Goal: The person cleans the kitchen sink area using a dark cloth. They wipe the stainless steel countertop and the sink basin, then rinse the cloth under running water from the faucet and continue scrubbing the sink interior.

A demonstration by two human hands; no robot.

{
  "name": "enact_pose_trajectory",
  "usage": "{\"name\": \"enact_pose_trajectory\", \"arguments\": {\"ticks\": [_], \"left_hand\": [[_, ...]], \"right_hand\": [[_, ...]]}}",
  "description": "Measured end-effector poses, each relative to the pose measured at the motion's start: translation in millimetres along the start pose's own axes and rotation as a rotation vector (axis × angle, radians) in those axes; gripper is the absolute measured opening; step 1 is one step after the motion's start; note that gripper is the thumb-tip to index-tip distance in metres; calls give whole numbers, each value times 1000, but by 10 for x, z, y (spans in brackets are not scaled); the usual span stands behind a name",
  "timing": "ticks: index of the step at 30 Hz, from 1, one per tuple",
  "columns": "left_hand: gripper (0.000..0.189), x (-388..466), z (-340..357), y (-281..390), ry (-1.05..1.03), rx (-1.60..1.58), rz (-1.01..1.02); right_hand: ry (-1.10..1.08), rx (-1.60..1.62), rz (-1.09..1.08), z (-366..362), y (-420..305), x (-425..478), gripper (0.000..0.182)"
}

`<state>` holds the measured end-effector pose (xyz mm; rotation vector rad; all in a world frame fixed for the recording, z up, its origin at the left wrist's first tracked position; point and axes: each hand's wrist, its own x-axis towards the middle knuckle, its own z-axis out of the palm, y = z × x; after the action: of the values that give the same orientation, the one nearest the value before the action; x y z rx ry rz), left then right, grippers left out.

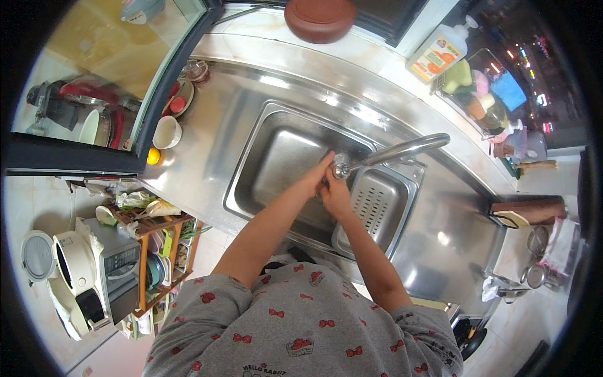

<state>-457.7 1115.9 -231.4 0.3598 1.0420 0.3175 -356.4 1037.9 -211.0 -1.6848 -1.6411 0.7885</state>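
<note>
Both of my hands are together over the large stainless steel sink basin (264,160), close under the end of the curved chrome faucet (405,150). My left hand (319,178) has its fingers stretched up beside the faucet head. Just to its right, my right hand (337,194) is bent in towards the left one, below the faucet head. Clear water seems to splash around the fingertips. Something dark shows by the fingers, but whether it is a held thing or shadow cannot be told. A perforated steel drain basket (372,207) sits in the right side of the sink.
Left on the steel counter (202,155) are a white bowl (167,132) and a yellow round fruit (153,156), beside an open window frame (155,99). A brown lidded pot (320,19) and a pump bottle (443,52) stand on the sill. A microwave (120,273) is lower left.
</note>
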Motion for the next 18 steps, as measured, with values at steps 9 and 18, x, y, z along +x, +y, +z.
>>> {"name": "enact_pose_trajectory", "arguments": {"ticks": [9,18], "left_hand": [[29,598,-284,-278,145,-203,120],[29,301,-293,-313,158,-297,-8]], "right_hand": [[163,1195,609,-84,0,18,25],[367,2228,921,295,332,658,34]]}}
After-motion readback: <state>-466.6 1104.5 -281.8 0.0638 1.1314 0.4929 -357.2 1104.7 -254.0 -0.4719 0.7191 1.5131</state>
